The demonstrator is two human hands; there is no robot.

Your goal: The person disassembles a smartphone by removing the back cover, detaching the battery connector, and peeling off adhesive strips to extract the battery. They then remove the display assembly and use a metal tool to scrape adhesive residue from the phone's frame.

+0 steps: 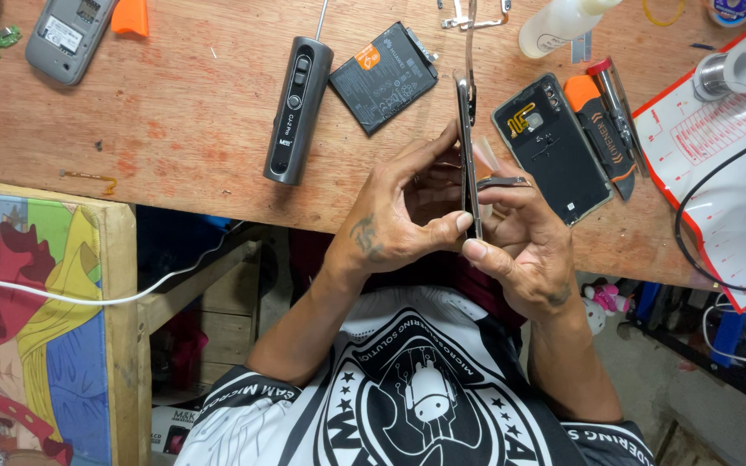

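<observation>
Both hands, left and right, clasped the phone edge-on; separating appeared underway, battery lay beyond it.

A black battery, dark handheld device, open phone back cover and grey phone lie on the wooden bench

Left hand, right hand clasped together

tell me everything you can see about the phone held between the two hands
The phone is a thin dark slab seen edge-on, standing on its long edge above the wooden bench. The left hand and right hand pinch its near end from either side, thumbs against its edge. Its far end points toward the bench's far side.
</observation>
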